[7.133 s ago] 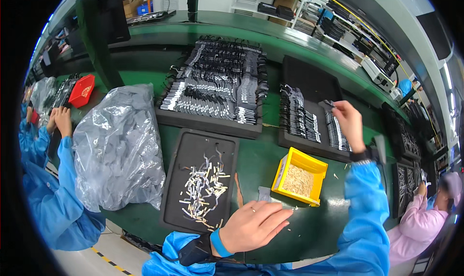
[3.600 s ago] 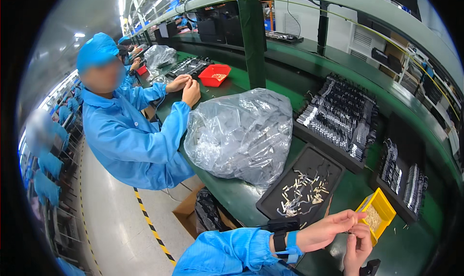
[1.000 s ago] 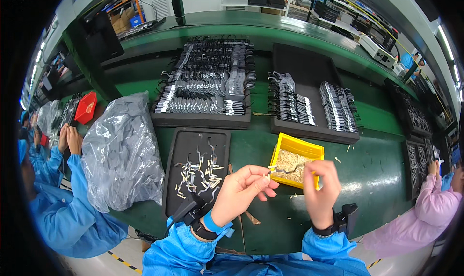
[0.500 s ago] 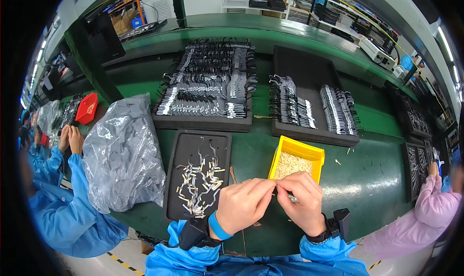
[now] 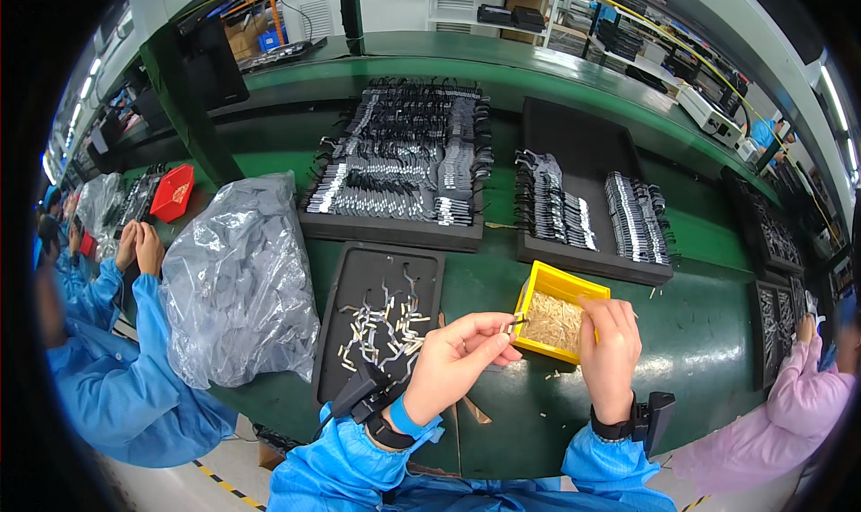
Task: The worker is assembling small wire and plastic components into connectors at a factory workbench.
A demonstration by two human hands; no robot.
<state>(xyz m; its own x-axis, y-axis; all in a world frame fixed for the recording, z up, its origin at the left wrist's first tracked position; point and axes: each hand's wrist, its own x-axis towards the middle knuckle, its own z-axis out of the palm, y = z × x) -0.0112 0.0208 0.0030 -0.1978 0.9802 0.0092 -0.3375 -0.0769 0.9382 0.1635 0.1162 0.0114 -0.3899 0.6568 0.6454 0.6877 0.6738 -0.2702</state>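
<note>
My left hand [image 5: 468, 352] pinches a small thin part [image 5: 519, 320] with a dark end between thumb and fingertips, beside the left rim of the yellow bin [image 5: 567, 283]. Inside the bin lies a heap of small pale slivers [image 5: 553, 322]. At the bin's right side, my right hand [image 5: 612, 351] has thumb and fingers bent together over the rim; whatever is between them is too small to make out. Left of my hands, a black tray [image 5: 334, 355] holds loose grey bent strips with pale ends [image 5: 386, 328].
Two black foam trays packed with rows of dark and silver parts [image 5: 390, 171] [image 5: 556, 209] stand farther back. A large clear bag of grey pieces [image 5: 240, 283] sits left. Co-workers in blue [image 5: 117, 395] and pink [image 5: 776, 422] work on both sides, near a red bin [image 5: 172, 194].
My hands were together at the bin's near edge and have moved apart. The right one went right, over the bin's side; the left keeps the small part. The whole view has shifted slightly.
</note>
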